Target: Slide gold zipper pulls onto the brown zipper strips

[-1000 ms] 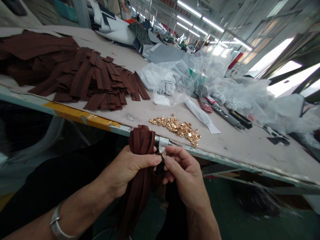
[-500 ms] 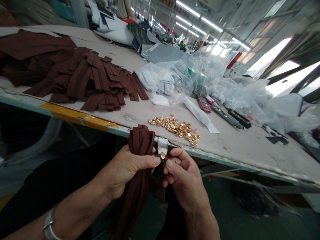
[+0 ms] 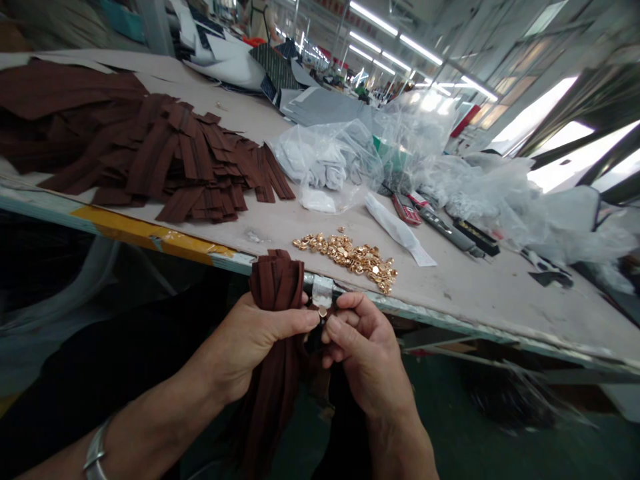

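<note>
My left hand is closed around a bundle of brown zipper tapes, whose long ends hang down below the table edge. Its thumb points right, close to a small gold zipper slider at a holder wrapped in whitish tape on the table edge. From the right, my right hand meets it with thumb and forefinger pinched together just beside the slider. What lies between those fingertips is hidden. A heap of gold zipper sliders lies on the table just beyond both hands.
A large pile of brown zipper tapes covers the table's left side. Clear plastic bags lie behind the sliders. A white paper strip, a red box and a grey tool lie to the right. Yellow tape marks the front edge.
Both hands stay at the holder with only slight finger movement; the right fingertips have come a little nearer to the slider. The whole view has shifted slightly.
</note>
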Motion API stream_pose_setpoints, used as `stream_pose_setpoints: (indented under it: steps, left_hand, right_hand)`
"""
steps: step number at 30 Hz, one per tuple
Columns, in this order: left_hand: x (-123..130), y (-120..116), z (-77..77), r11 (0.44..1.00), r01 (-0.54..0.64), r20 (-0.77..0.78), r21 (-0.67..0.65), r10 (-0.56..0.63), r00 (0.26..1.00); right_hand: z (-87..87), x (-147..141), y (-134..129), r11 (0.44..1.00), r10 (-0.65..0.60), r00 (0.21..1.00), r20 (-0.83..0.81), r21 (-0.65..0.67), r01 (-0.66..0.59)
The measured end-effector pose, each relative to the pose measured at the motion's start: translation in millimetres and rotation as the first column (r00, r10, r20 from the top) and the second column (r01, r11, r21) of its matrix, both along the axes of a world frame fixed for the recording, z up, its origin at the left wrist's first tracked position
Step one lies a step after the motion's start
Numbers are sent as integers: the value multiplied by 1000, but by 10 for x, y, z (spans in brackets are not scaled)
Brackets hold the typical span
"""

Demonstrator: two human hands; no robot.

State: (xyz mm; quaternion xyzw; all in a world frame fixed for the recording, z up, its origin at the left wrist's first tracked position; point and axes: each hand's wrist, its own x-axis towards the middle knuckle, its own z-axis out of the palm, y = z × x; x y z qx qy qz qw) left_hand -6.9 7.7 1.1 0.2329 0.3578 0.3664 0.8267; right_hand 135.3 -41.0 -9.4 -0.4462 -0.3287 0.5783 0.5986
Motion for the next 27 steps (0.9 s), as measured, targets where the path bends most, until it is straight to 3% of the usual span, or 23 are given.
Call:
stream_pose_setpoints:
  steps: [12, 17, 27]
  left_hand:
    - [17, -22, -36, 978, -114, -127, 172, 137, 982]
    - [-13, -32, -62, 984, -113, -174, 138, 137, 975]
    - [-13, -65, -20, 986, -146, -125, 76, 155, 980]
  right_hand:
    - [-23, -73, -19, 997, -81, 989, 120, 7, 81]
    - [-81, -102, -79, 992, -70, 987, 147, -92, 84]
    - [-118, -119, -94, 993, -36, 992, 125, -104, 49]
